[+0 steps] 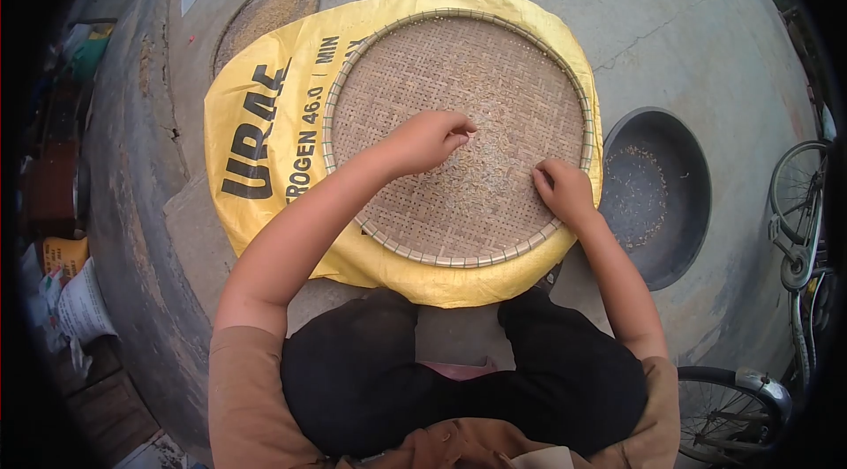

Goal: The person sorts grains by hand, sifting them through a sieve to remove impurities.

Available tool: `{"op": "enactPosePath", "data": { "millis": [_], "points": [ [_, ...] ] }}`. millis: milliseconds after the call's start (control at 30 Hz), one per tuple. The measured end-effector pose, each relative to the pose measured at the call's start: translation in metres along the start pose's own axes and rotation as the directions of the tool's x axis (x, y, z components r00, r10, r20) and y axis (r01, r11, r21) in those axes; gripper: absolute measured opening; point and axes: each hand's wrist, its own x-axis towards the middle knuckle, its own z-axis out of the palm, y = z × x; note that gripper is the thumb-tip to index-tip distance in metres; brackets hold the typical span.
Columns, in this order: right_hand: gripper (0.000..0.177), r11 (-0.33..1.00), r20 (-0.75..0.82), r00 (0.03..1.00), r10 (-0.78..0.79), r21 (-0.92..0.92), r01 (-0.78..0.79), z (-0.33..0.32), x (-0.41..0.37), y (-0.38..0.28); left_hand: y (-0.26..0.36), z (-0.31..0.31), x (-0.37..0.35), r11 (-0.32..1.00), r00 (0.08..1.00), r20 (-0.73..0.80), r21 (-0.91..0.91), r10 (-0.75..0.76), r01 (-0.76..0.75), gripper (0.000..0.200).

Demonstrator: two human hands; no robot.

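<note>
Though tightly woven, round bamboo tray (423, 72)

The person wears a brown short-sleeved top (240, 398) and black trousers (353, 372), seemingly plain. The left hand (428, 141) and right hand (565, 192) are bare.

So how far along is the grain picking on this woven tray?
Looks partly done: the dark bowl holds only a thin scatter of grain. In hand: the left hand and right hand both rest fingertips in the grain on the woven tray. Left: a pale patch between the hands; the tray's far half looks nearly bare.
</note>
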Motion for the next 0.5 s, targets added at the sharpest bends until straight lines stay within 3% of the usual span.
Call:
{"op": "enactPosePath", "data": {
  "millis": [100, 167, 267, 400, 500],
  "points": [
    [0.013, 1.000, 0.011, 1.000, 0.018, -0.002, -0.018, -0.001, 0.001, -0.003, -0.046, 0.007, -0.022, 0.987, 0.999, -0.014, 0.157, -0.032, 0.034, 0.014],
    [0.014, 1.000, 0.005, 1.000, 0.021, 0.004, -0.021, -0.001, 0.002, -0.003, -0.066, 0.012, -0.030, 0.956, 0.996, 0.075, 0.284, 0.057, -0.076, 0.014],
    [0.014, 1.000, 0.009, 1.000, 0.029, -0.006, -0.029, -0.002, 0.001, -0.004, -0.067, 0.018, -0.035, 0.942, 0.990, 0.077, 0.307, 0.121, -0.139, 0.016],
    [0.013, 0.999, 0.023, 0.999, 0.034, -0.010, -0.034, -0.002, 0.002, -0.004, -0.059, 0.025, -0.035, 0.935, 0.992, 0.087, 0.336, 0.090, -0.114, 0.015],
    [0.013, 0.999, 0.019, 0.999, 0.033, -0.009, -0.033, -0.004, 0.002, -0.007, -0.061, 0.028, -0.033, 0.914, 0.983, 0.073, 0.361, 0.171, -0.186, 0.015]
  ]
}}
